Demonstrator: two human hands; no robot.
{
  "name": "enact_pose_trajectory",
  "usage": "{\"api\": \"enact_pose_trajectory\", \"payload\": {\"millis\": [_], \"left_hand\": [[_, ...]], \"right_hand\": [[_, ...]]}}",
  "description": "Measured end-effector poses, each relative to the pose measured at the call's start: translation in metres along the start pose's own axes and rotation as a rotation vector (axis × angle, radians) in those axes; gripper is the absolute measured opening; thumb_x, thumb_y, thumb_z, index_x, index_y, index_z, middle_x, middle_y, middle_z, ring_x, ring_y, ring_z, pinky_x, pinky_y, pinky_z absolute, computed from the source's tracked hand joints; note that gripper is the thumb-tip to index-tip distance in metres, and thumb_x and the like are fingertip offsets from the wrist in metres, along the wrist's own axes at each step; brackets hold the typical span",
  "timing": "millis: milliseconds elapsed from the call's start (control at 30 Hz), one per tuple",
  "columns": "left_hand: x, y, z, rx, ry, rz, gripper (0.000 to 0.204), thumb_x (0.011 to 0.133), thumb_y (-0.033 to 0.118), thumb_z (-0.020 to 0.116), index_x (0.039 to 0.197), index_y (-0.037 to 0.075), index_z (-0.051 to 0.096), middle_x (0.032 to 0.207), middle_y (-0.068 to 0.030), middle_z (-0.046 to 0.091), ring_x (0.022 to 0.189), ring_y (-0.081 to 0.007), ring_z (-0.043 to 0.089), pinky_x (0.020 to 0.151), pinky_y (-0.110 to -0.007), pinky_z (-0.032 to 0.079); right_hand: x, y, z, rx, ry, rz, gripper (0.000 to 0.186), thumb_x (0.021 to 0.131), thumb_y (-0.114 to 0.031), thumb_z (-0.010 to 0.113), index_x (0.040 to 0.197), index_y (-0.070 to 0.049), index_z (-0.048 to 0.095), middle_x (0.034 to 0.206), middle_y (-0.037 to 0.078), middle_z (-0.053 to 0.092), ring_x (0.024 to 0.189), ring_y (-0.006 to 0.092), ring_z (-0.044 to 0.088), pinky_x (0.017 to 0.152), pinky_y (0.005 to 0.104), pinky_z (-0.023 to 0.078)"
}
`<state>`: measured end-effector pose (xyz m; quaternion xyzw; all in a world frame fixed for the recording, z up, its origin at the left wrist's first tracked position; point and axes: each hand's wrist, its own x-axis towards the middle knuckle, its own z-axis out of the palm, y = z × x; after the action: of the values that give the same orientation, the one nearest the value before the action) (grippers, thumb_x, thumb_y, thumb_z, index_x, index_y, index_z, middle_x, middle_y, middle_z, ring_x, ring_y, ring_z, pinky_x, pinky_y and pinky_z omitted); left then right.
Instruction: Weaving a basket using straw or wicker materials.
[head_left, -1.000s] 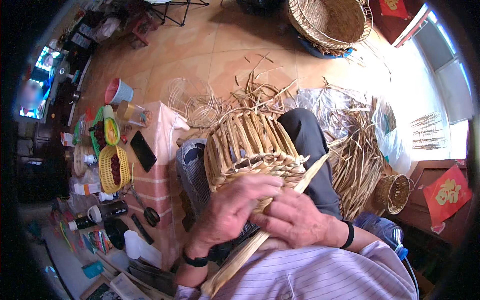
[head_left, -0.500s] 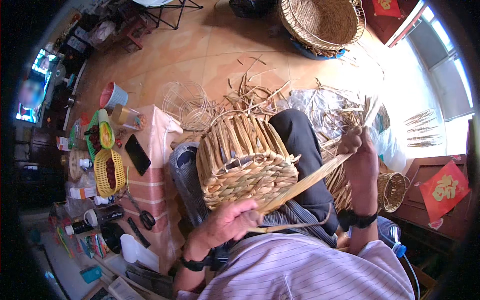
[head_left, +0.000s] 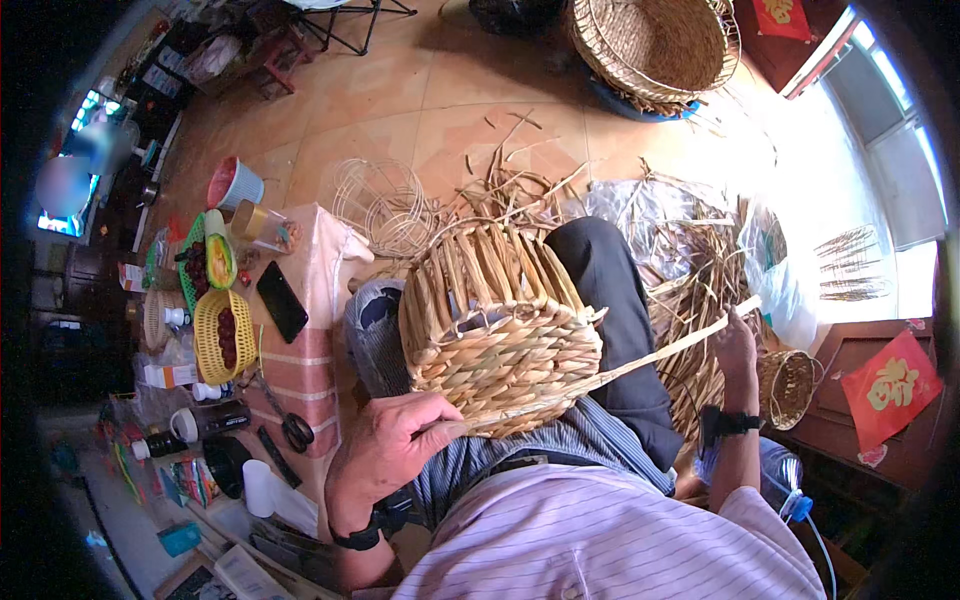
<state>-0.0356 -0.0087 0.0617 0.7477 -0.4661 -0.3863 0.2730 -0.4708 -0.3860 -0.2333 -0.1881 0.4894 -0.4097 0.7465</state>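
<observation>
A partly woven straw basket point(head_left: 505, 350) rests tilted on my lap, its braided part toward me and its bare ribs pointing away. Across its near side runs a long flat strip of dried plant fibre point(head_left: 660, 354), stretched between my hands. My left hand point(head_left: 395, 445) pinches one end between thumb and fingers, close to the basket's lower left edge. Out to the right, my right hand point(head_left: 737, 345) is closed on the strip near its other end. Whether the strip is joined to the weave, I cannot tell.
Loose dried stalks point(head_left: 700, 280) and plastic sheeting lie ahead and to the right. A wire frame point(head_left: 378, 205) stands on the floor. The table at left bears a phone point(head_left: 282, 301), scissors point(head_left: 296, 432) and a yellow basket point(head_left: 224, 337). A big round basket point(head_left: 650, 50) stands far off.
My left hand has moved left and my right hand lower and slightly right. The strip, broad and slanting before, now looks narrower and stretches lower across the basket's near side.
</observation>
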Motion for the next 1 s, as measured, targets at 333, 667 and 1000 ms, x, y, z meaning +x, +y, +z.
{"api": "enact_pose_trajectory", "payload": {"millis": [333, 667, 1000], "left_hand": [[-0.001, -0.006, 0.002, 0.045, -0.040, -0.041, 0.019, 0.097, 0.019, 0.075, 0.098, 0.001, 0.070, 0.091, -0.0171, 0.071, 0.086, -0.0372, 0.071, 0.076, -0.042, 0.055], [-0.009, -0.021, -0.002, 0.042, 0.003, -0.050, 0.021, 0.095, 0.019, 0.079, 0.094, 0.000, 0.069, 0.086, -0.0149, 0.070, 0.079, -0.0307, 0.070, 0.072, -0.039, 0.054], [-0.012, -0.027, 0.003, -0.064, -0.007, -0.043, 0.025, 0.094, 0.020, 0.081, 0.094, -0.001, 0.068, 0.083, -0.0128, 0.068, 0.073, -0.0244, 0.068, 0.068, -0.037, 0.053]], "right_hand": [[0.085, 0.012, -0.146, 0.112, 0.161, 0.125, 0.026, 0.111, -0.029, 0.059, 0.120, -0.008, 0.069, 0.097, 0.003, 0.074, 0.085, 0.0212, 0.070, 0.076, 0.0363, 0.060], [0.078, -0.007, -0.156, 0.097, 0.462, -0.035, 0.036, 0.117, -0.037, 0.040, 0.102, -0.010, 0.059, 0.066, -0.003, 0.046, 0.053, 0.0141, 0.038, 0.052, 0.0316, 0.037], [0.087, -0.014, -0.188, -1.025, 0.219, -0.098, 0.035, 0.105, -0.035, 0.066, 0.091, -0.004, 0.069, 0.075, 0.006, 0.069, 0.057, 0.0179, 0.064, 0.053, 0.0354, 0.051]]}}
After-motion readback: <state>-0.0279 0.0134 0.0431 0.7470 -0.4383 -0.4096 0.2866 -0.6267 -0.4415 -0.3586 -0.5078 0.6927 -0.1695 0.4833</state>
